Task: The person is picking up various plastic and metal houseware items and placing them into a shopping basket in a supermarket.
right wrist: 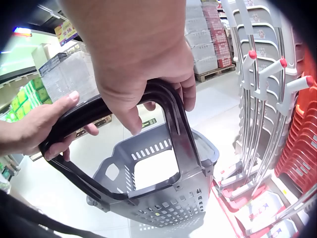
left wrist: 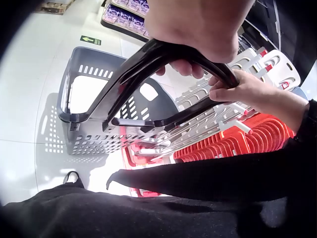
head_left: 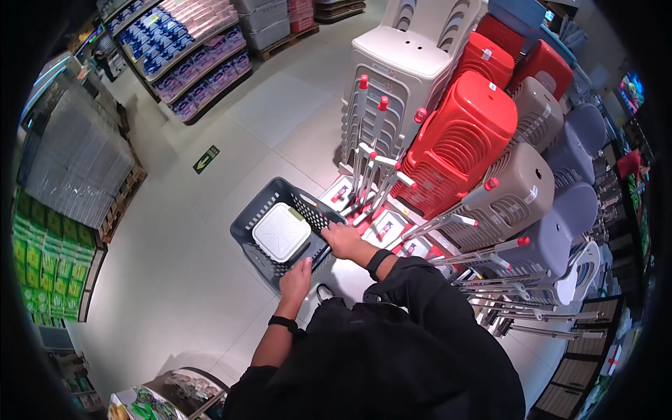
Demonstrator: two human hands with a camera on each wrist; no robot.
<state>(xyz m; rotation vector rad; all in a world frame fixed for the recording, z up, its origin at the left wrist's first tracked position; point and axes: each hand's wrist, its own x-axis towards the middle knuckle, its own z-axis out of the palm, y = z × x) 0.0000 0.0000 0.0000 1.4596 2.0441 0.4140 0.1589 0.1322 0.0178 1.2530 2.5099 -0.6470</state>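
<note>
A grey plastic shopping basket [head_left: 260, 203] with slotted walls is in front of me. Inside it lies a white square box-like container [head_left: 281, 232] with a rounded lid. Both hands hold the basket's black handle [right wrist: 184, 134]. My right hand [head_left: 343, 240] grips one corner of it, fingers curled under the bar in the right wrist view. Farther along the same bar, my left hand [head_left: 295, 281] wraps its fingers around the other end, as the right wrist view also shows.
Stacked red stools [head_left: 462, 126] and beige chairs [head_left: 399, 56] stand close on the right, with metal poles tipped in red [head_left: 364, 154] before them. Green packs [head_left: 52, 259] and a wrapped pallet [head_left: 80, 164] line the left. A shelf of packs [head_left: 175, 52] stands ahead.
</note>
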